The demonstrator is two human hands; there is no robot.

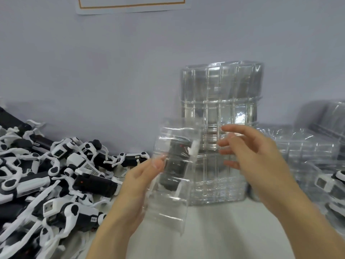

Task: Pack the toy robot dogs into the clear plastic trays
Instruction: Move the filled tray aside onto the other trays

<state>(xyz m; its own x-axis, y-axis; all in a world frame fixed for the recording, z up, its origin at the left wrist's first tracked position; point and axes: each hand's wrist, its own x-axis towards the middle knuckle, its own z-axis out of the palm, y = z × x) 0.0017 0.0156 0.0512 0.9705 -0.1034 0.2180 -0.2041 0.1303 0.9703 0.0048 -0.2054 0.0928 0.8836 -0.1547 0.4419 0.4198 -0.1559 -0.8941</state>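
Now the left hand [141, 176] pinches the tray [173, 176] by its edge, a dog [175, 163] seated inside; the right hand [248, 152] hovers beside it, fingers spread, empty. Held one-sided, the flimsy tray could flex and spill the dog.

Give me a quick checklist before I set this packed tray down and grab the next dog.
1. Left hand grips the held tray: ok.
2. Dark toy sits inside that tray: ok.
3. Toy fully seated in its pocket: cannot tell, blurred.
4. Right hand free, fingers spread: ok.
5. Empty tray stack within view behind: ok.
6. Dog pile on the left has stock: ok.
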